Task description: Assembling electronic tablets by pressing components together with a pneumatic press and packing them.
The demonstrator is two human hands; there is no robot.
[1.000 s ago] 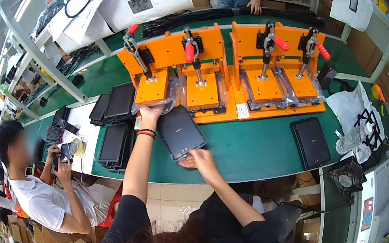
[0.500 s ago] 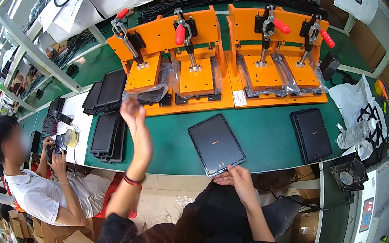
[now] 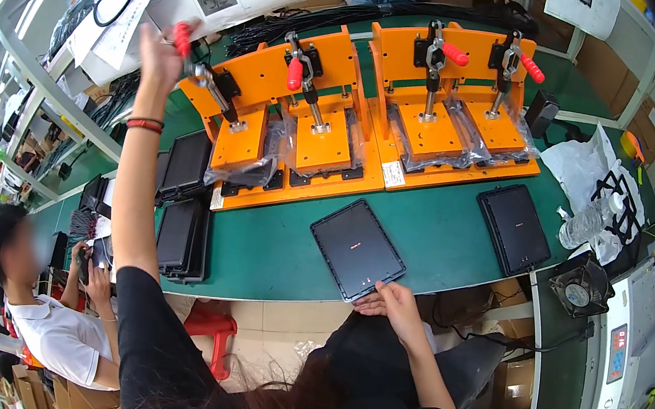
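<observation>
Desk point(image 3: 264, 254): green-topped, with its front edge toward the person and black cables point(image 3: 350, 18) running along its far edge.
Seated co-worker point(image 3: 58, 335): in a white shirt at the left end of the desk, both hands raised close together.
Left fixture point(image 3: 321, 142): orange, standing toward the far edge, left of the middle; its two toggle clamps meet orange plates, with clear film point(image 3: 256, 171) hanging around them.
Right fixture point(image 3: 434, 136): orange too, just beside the left one, nearer the far right corner, also with two clamps.
Left piles point(image 3: 178, 239): black flat parts near the left end, one pile close to the front edge, another behind it beside the left fixture.
Right pile point(image 3: 514, 227): more black parts at the front right corner.
White bag point(image 3: 573, 165): crumpled near the right edge.
Black panel point(image 3: 357, 251): at the middle of the front edge, turned askew, its near corner at that edge.
Bottle point(image 3: 580, 231): clear, leaning beside the bag, near the right edge.
Right hand point(image 3: 397, 305): fingers clamped on the black panel's near corner, thumb on top.
Left hand point(image 3: 163, 62): raised at the leftmost clamp, right by its handle; blurred, so I cannot tell whether the fingers close around it.
Red handle point(image 3: 182, 38): at the upper end of that clamp, pointing upward.
</observation>
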